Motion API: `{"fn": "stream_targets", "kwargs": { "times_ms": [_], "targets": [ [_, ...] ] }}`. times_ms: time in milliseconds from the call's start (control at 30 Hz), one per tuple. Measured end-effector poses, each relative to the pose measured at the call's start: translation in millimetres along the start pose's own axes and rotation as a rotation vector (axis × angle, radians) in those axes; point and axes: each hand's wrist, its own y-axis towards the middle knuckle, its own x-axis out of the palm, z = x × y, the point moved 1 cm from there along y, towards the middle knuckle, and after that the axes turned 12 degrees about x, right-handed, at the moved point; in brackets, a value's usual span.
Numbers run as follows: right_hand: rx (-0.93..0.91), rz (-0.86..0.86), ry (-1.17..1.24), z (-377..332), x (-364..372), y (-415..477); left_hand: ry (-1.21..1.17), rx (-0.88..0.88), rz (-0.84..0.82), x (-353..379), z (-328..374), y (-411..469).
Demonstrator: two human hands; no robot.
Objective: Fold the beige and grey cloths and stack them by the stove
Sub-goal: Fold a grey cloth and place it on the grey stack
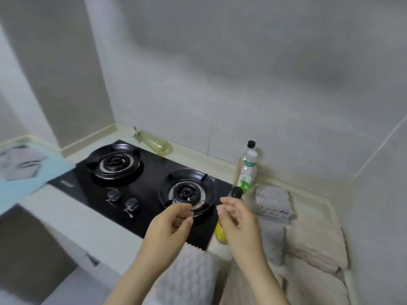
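left hand [174, 223] and right hand [237, 219] up over the black glass two-burner gas stove [152, 179], a little apart, fingers loosely curled, nothing visibly pinched in either. fluffy grey cloth [187, 274] down below the wrists at the near counter edge, unfolded by the look of it, probably next in line. already sitting just right of the stove: folded grey cloth pile [273, 201] at the back, folded beige cloth pile [317, 243] in front of it, looser beige cloth [315, 289] nearer again.

for doing this step well: drop both hands to the fluffy grey one, grab two neighbouring corners, shake flat, fold in half and half again with edges matched, then smooth the plush down before lifting. mind the yellow bottle with the black cap [221, 234] and the tall clear bottle with the green label [247, 172], both right at the stove's edge and easy to knock with a trailing corner. best carried low and set square on the grey pile, not half over the stove.
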Motion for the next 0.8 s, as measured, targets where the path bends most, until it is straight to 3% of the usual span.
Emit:
{"fn": "stream_targets", "kwargs": {
  "times_ms": [200, 367, 800],
  "targets": [
    [-0.044, -0.248, -0.011, -52.4, 160.7, -73.1, 0.068, -0.087, 0.196, -170.3, -52.4, -77.1],
    [-0.049, -0.423, -0.019, -84.1, 265.1, -114.6, 0.109, -0.163, 0.313, -265.5, -89.6, -124.6],
    [-0.122, -0.537, -0.024, -142.4, 463.2, -82.4, 0.192, -0.259, 0.426, -428.0, -174.9, -99.2]
  ]
}}
